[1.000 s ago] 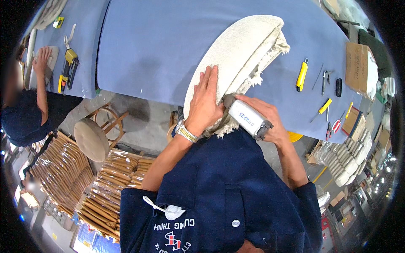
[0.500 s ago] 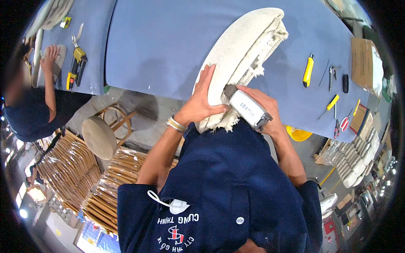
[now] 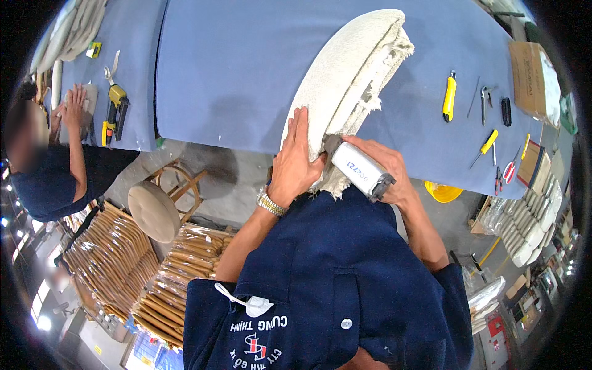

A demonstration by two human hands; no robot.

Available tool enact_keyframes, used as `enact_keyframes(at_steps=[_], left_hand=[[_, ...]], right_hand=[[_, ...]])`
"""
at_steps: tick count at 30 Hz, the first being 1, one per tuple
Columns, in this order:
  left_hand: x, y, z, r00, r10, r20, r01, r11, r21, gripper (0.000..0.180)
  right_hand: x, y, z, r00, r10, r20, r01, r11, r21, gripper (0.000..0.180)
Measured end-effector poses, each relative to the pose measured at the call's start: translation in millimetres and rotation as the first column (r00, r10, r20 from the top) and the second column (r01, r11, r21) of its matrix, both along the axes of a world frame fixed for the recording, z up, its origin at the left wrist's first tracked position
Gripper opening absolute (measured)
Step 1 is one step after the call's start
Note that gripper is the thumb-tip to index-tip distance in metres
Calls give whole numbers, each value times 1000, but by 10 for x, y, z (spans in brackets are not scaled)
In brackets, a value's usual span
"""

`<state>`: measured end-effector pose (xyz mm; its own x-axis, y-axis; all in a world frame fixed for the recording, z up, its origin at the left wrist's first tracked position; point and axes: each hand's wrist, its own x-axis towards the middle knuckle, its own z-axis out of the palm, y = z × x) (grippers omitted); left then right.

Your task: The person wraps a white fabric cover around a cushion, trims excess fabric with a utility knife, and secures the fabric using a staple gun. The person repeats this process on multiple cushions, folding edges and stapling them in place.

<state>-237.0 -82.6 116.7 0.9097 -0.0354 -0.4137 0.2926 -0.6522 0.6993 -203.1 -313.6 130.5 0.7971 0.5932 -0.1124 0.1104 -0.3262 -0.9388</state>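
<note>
A cream upholstered seat cushion (image 3: 345, 80) stands on its edge on the blue-covered table (image 3: 234, 68), its frayed fabric hanging at the near end. My left hand (image 3: 296, 163) lies flat against the cushion's left face, a metal watch on the wrist. My right hand (image 3: 385, 169) grips a white staple gun (image 3: 361, 171), whose nose is pressed into the cushion's lower edge.
On the table to the right lie a yellow utility knife (image 3: 449, 95), pliers, a yellow screwdriver (image 3: 484, 147) and scissors. At the left another person (image 3: 52, 160) works beside a yellow-and-black tool (image 3: 114, 114). A round stool (image 3: 154, 209) and wrapped wooden chair frames (image 3: 123, 265) stand below.
The view has shifted slightly; the cushion and both hands sit a little further right and up in the picture. My hands keep the same hold on cushion and staple gun.
</note>
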Motion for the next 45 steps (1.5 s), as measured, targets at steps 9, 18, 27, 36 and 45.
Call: enact_keyframes(at_steps=[9, 18, 27, 36, 45], left_hand=[[-33, -131, -90, 996, 50, 80, -52, 998, 20, 106], [-43, -59, -102, 996, 38, 81, -39, 999, 10, 105], [-47, -145, -95, 994, 80, 71, -79, 997, -10, 104], [-66, -45, -172, 990, 68, 121, -65, 998, -26, 103], [-82, -127, -179, 976, 73, 207, -67, 997, -35, 114]], right_hand=[[79, 64, 81, 994, -13, -108, 3, 996, -88, 68], [-22, 37, 184, 999, 29, -35, -31, 997, -71, 67], [-29, 93, 108, 998, 7, -59, -13, 994, -113, 68], [-134, 62, 189, 999, 33, -41, -36, 995, -89, 67], [26, 164, 267, 988, 84, -130, -97, 990, -101, 64]])
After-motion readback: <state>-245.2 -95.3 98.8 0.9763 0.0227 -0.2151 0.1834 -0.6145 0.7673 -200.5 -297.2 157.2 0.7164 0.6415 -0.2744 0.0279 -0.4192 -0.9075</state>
